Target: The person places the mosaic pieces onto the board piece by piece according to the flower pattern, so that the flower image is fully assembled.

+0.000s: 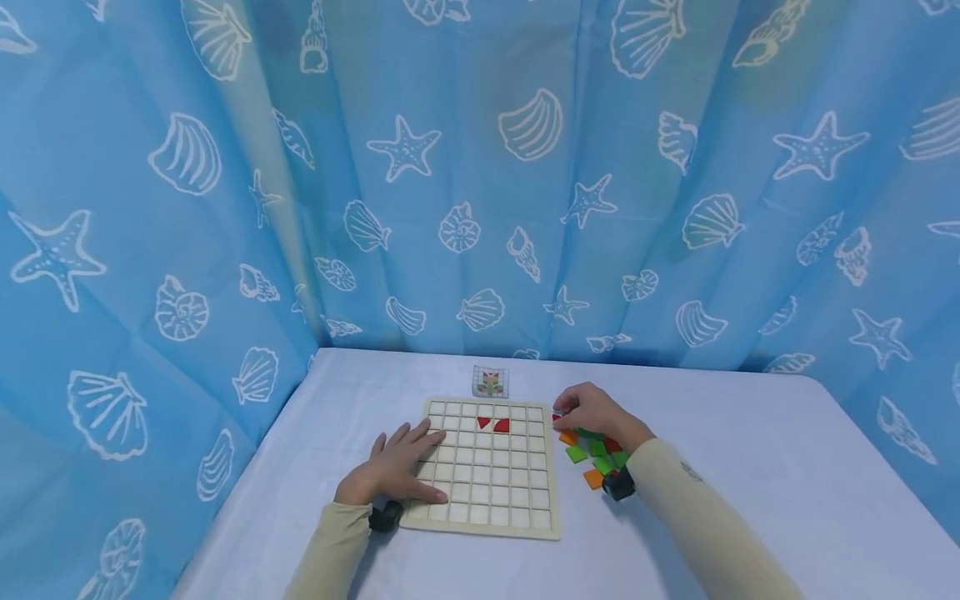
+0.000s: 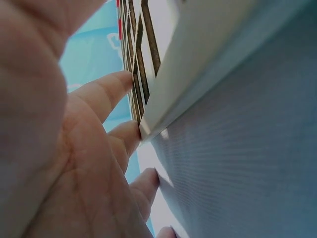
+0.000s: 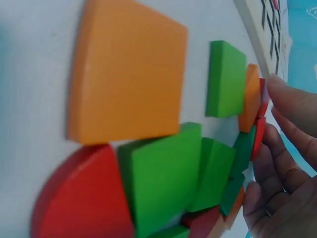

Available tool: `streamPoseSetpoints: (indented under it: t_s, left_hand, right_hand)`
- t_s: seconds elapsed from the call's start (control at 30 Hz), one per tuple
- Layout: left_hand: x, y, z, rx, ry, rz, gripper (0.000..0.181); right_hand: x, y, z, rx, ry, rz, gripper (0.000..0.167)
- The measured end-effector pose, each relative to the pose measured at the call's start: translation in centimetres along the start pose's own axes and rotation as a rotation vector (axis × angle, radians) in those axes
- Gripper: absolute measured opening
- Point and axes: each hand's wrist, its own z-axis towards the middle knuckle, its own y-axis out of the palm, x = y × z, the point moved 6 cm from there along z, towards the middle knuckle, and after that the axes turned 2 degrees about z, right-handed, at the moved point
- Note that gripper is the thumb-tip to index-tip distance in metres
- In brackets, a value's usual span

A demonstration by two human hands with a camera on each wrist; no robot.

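A cream grid board [image 1: 480, 528] lies flat on the table. Two red pieces, one a triangle [image 1: 483, 422] and one with a curved edge [image 1: 502, 426], sit in neighbouring cells of an upper row. My left hand [image 1: 397, 467] rests spread over the board's left edge, fingertips touching the grid and rim. At the far end of a loose pile of coloured pieces, just off the board's right edge, my right hand [image 1: 592, 414] pinches a red piece [image 3: 264, 98] between thumb and index finger. The fingers partly hide that piece, so its shape is unclear.
Green tiles [image 1: 576, 454], orange tiles [image 1: 593, 478] and red pieces [image 3: 84, 198] lie close together, some touching, under and beside the right wrist. A small pattern card [image 1: 491, 382] stands behind the board. Blue shell-print curtain [image 1: 480, 208] hangs around the white table [image 1: 750, 467].
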Motion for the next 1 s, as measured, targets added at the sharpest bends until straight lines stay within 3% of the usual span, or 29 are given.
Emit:
streamPoseSetpoints:
  t_s: [0.13, 0.6, 1.0]
  left_hand:
    - [-0.2, -0.2, -0.1, 0.010, -0.008, 0.001, 0.102]
    - [-0.2, 0.3, 0.1, -0.003, -0.021, -0.009, 0.103]
    - [0.1, 0.1, 0.0, -0.003, 0.009, -0.016, 0.101]
  right_hand:
    - [-0.6, -0.1, 0.4, -0.003, -0.019, -0.019, 0.025]
    - [-0.9, 0.6, 0.3, -0.050, 0.071, -0.016, 0.015]
    - [-0.1, 0.8, 0.4, -0.005, 0.117, 0.029, 0.017]
